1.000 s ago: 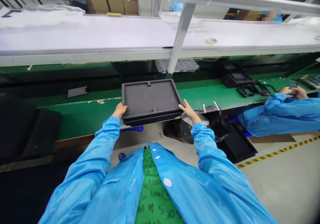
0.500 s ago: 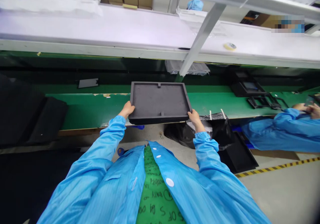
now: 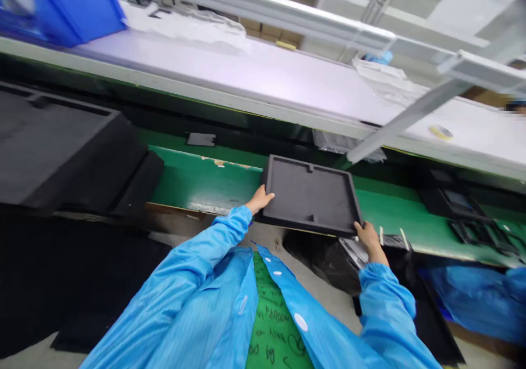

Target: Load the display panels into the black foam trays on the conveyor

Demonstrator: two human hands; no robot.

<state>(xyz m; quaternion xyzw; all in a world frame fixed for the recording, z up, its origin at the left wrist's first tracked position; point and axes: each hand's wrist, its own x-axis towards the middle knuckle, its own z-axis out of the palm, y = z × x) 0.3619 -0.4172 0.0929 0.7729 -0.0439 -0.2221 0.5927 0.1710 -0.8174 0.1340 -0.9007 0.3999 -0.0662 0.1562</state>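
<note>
A black foam tray (image 3: 311,193) with a raised rim and small tabs on its long sides lies at the front edge of the green bench (image 3: 205,182). My left hand (image 3: 260,199) grips its left side, thumb over the rim and the other fingers out of sight. At the near right corner, my right hand (image 3: 369,238) is closed on the same tray. Whether several trays are stacked here I cannot tell. A tall black foam stack (image 3: 78,144) stands on the left, apart from my hands.
A white shelf (image 3: 279,78) runs above the bench, with a slanted post (image 3: 406,117) at right. A blue bin (image 3: 78,10) sits on it at far left. Black frames (image 3: 480,237) lie on the bench at right. A black bag (image 3: 320,256) is below; a co-worker's blue sleeve (image 3: 472,297) shows at right.
My view has turned left, so the bench and tray appear further right and tilted. More of the foam stack and a blue bin show. Both hands stay on the tray.
</note>
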